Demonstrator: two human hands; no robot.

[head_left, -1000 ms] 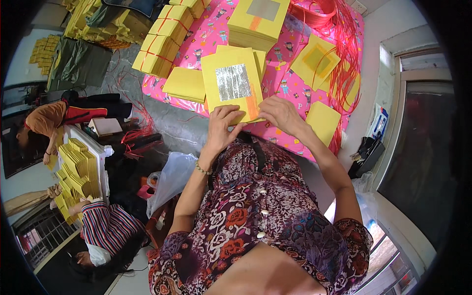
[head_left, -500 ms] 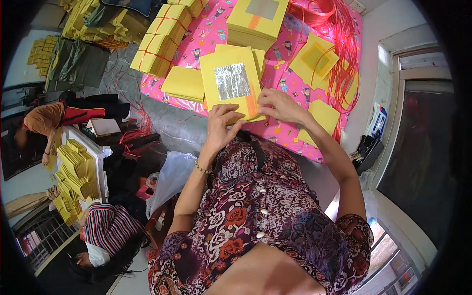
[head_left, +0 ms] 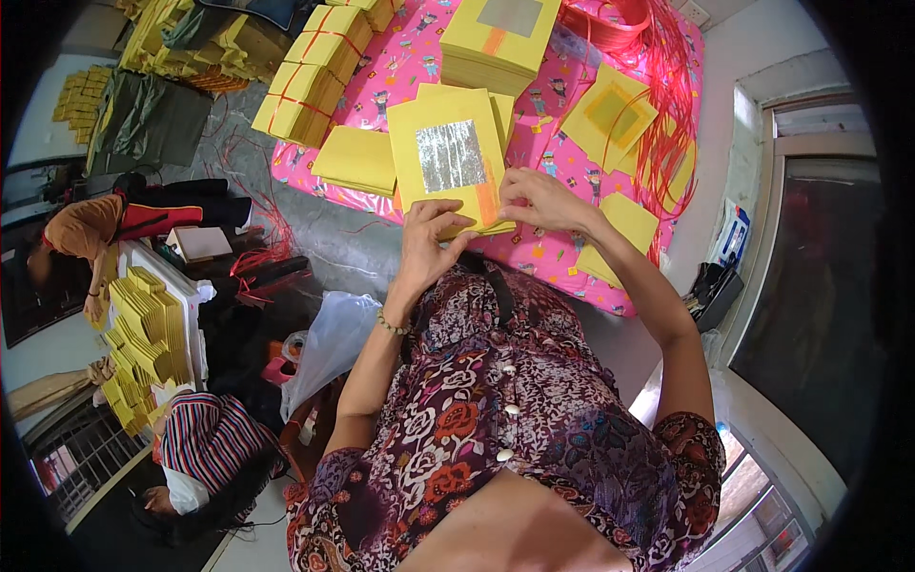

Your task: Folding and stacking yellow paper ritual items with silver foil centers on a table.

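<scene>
A stack of yellow joss paper (head_left: 410,133), with a silver foil square and an orange stripe on its top sheet, lies on the pink table cover before me. My left hand (head_left: 434,234) grips its lower left edge, fingers on top and thumb along the near side. At the lower right corner my right hand (head_left: 541,200) is closed in a pinch on the sheets' edge. More yellow sheets show from under the far side of the stack. Beside it on the left rests a plain yellow pile (head_left: 355,160). What lies between my right fingertips is partly hidden.
A taller joss paper stack (head_left: 488,71) stands behind, with tied yellow bundles (head_left: 303,91) to its left. Red strips (head_left: 658,124) hang over loose sheets at the right. A person in a striped hood (head_left: 214,439) and another in brown (head_left: 86,229) sit at a white table at left.
My hands and the stack stay almost in place. At left, the person in the striped hood has shifted slightly.
</scene>
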